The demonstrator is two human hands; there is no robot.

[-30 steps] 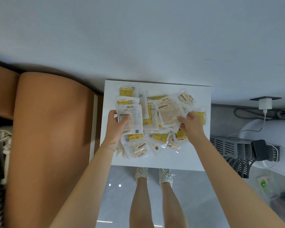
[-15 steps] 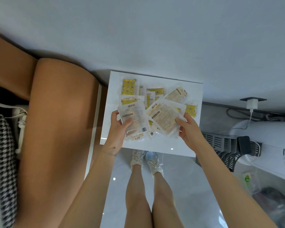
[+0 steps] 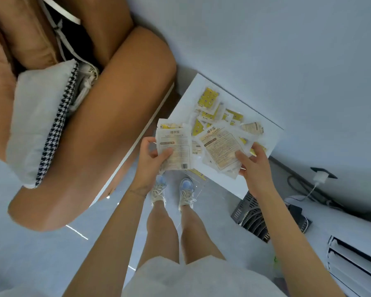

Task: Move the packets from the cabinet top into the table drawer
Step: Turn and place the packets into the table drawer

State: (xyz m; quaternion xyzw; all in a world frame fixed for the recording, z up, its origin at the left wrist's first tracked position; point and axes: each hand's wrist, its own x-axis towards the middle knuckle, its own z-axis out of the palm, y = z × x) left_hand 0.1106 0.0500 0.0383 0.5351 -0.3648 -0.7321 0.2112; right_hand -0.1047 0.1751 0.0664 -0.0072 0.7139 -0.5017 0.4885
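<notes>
Each hand, left and right, grips pale printed packets, seemingly several stacked.

Pale grey-blue wall fills the upper right. Glossy grey floor with small bright reflections. Tan upholstered sofa at left, its rounded arm just beside the white cabinet; a white cushion with houndstooth edge lies on it. At right, a white charger plugged into the wall, dark cables, a black slatted grille on the floor.
</notes>
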